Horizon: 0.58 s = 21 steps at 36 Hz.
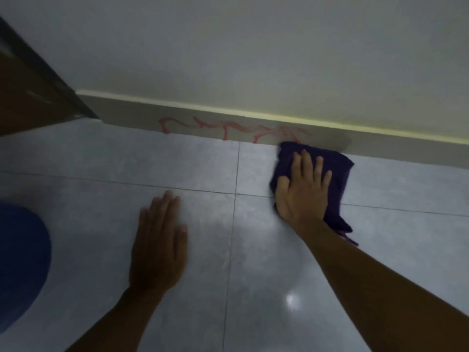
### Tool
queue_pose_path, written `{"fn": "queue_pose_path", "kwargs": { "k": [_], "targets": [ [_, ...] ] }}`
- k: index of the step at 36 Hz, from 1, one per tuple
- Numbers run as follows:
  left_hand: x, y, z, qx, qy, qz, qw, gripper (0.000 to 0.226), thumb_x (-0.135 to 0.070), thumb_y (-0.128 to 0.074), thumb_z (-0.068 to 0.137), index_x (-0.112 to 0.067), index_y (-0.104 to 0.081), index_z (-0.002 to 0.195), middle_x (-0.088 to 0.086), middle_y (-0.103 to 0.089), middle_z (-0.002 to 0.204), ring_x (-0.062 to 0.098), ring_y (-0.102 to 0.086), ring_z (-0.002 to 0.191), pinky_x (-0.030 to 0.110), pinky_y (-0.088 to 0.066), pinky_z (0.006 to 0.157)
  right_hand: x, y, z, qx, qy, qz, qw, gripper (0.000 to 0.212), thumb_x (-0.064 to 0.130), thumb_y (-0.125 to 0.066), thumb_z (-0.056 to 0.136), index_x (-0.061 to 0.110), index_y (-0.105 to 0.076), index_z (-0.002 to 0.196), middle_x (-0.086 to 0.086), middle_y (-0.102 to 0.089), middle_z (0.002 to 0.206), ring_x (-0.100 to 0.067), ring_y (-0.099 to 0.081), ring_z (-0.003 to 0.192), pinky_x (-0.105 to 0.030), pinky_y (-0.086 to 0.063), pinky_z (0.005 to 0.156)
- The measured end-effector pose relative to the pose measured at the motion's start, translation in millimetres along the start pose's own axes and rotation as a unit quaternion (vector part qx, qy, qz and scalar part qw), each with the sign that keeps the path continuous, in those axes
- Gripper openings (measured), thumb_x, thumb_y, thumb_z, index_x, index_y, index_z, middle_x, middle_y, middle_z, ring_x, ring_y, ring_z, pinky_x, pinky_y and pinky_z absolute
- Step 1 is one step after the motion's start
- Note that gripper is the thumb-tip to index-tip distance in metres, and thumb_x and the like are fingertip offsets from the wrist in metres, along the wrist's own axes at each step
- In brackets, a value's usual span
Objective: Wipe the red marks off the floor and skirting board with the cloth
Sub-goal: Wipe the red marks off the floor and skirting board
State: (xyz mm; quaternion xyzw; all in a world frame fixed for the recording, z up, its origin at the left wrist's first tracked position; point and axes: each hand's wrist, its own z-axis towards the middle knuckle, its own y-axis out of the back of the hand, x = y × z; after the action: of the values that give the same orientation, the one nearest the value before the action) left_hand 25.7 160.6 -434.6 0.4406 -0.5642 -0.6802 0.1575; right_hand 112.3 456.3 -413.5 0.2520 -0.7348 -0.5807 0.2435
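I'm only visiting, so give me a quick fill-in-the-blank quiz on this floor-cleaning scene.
1. The right hand presses a purple ____ on the floor tiles.
2. The marks on the skirting board are ____.
3. The hand holding nothing is the person's ____ hand.
Missing: cloth, red, left.

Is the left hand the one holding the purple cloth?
No, the right hand presses the cloth to the floor; the left hand lies flat and empty.
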Motion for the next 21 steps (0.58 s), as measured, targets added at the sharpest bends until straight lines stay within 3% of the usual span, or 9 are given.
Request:
{"fn": "queue_pose_path", "kwargs": {
  "k": [6,10,12,16,21],
  "targets": [
    [0,-3,3,0.013,-0.013,0.045,0.999,0.06,-0.036,-0.03,0.106,-0.015,-0.03,0.162,0.005,-0.023,0.172,0.025,-0.011,0.162,0.051,-0.011,0.131,33,1,0,0.011,0.013,0.009,1.0,0.073,0.048,-0.016,0.095,0.014,-0.016,0.16,-0.008,-0.011,0.169,-0.035,0.001,0.155,-0.053,0.0,0.126],
    [-1,-2,4,0.026,-0.008,0.057,0.998,0.061,-0.038,-0.025,0.107,-0.016,-0.027,0.163,0.004,-0.021,0.173,0.025,-0.01,0.162,0.053,-0.012,0.131,45,5,-5,0.038,0.194,0.021,0.98,0.072,0.043,-0.018,0.092,0.019,-0.017,0.16,-0.002,-0.01,0.169,-0.029,0.003,0.156,-0.049,0.002,0.127],
    [0,-3,5,0.033,-0.005,0.065,0.997,0.061,-0.04,-0.022,0.107,-0.018,-0.024,0.164,0.003,-0.018,0.174,0.024,-0.007,0.162,0.052,-0.011,0.131,54,2,-7,0.042,0.236,0.01,0.971,0.072,0.043,-0.018,0.093,0.02,-0.015,0.161,0.0,-0.007,0.17,-0.028,0.004,0.156,-0.05,0.0,0.126],
    [1,-2,5,0.029,-0.01,0.06,0.998,0.06,-0.04,-0.02,0.108,-0.018,-0.023,0.164,0.003,-0.017,0.174,0.023,-0.007,0.162,0.05,-0.009,0.132,36,-2,-9,0.016,0.221,0.045,0.974,0.069,0.045,-0.03,0.095,0.025,-0.02,0.16,0.002,-0.012,0.169,-0.023,-0.002,0.157,-0.051,-0.004,0.126],
    [0,-2,4,0.008,-0.013,0.043,0.999,0.059,-0.036,-0.025,0.107,-0.015,-0.031,0.162,0.002,-0.023,0.172,0.025,-0.013,0.162,0.05,-0.011,0.132,-14,3,-3,-0.014,0.061,0.05,0.997,0.073,0.049,-0.028,0.09,0.026,-0.02,0.159,0.002,-0.014,0.169,-0.022,-0.005,0.156,-0.05,-0.006,0.127]
  ]
}}
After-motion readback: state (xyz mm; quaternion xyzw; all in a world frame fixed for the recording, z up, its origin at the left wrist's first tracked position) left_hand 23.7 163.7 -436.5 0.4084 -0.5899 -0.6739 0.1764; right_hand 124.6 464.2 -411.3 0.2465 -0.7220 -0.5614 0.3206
